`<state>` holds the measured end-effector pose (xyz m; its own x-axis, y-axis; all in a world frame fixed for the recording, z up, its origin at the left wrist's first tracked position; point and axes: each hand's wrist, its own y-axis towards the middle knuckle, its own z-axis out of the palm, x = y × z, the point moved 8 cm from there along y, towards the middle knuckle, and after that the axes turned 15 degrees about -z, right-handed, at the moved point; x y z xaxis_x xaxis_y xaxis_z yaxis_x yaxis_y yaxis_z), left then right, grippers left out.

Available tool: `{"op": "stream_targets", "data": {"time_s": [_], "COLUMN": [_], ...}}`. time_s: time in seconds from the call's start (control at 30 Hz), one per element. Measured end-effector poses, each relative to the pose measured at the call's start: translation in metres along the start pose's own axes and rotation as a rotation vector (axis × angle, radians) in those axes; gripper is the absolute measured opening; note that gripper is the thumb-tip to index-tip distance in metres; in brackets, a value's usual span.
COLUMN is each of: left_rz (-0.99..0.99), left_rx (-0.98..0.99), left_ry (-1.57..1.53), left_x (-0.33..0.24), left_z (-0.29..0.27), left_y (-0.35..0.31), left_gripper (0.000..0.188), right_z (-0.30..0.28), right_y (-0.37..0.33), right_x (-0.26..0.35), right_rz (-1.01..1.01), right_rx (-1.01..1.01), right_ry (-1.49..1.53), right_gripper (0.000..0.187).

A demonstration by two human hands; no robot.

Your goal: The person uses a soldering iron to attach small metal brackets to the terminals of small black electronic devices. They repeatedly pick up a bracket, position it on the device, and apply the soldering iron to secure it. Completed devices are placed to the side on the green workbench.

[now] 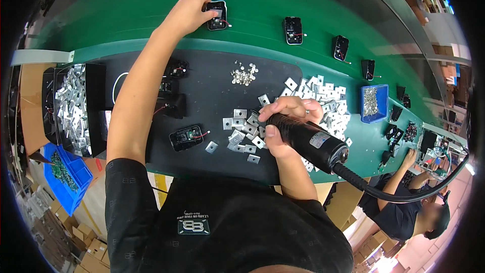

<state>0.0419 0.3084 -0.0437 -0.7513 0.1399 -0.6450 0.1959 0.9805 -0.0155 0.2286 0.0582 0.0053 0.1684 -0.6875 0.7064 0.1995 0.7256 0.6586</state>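
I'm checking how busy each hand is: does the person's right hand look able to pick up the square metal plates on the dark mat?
Probably not without loosening its grip: the right hand is wrapped around the black corded tool, though the square metal plates lie close by.

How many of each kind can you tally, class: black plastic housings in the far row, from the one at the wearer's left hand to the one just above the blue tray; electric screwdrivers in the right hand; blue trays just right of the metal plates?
Black plastic housings: 4
Electric screwdriver: 1
Blue tray: 1
Total: 6
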Motion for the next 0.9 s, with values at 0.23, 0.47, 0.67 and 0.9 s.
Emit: {"op": "stream_targets", "data": {"time_s": [0.23,0.47,0.67,0.9], "left_rz": [0.044,0.037,-0.032,-0.013], "left_rx": [0.080,0.156,0.165,0.116], "left_ry": [0.017,0.106,-0.020,-0.057], "left_x": [-0.049,-0.057,-0.048,-0.048], "left_z": [-0.018,0.002,0.004,0.001], "left_y": [-0.047,-0.171,-0.171,-0.170], "left_gripper": [0.027,0.025,0.026,0.023], "right_z": [-0.009,-0.026,-0.009,0.024], "right_y": [0.002,-0.003,0.059,0.097], "right_x": [0.004,-0.003,0.011,-0.049], "right_rz": [-0.161,0.025,-0.078,-0.143], "right_rx": [-0.116,-0.325,-0.279,-0.150], "right_ry": [-0.077,-0.061,0.016,-0.003], "right_gripper": [0.066,0.069,0.070,0.056]}}
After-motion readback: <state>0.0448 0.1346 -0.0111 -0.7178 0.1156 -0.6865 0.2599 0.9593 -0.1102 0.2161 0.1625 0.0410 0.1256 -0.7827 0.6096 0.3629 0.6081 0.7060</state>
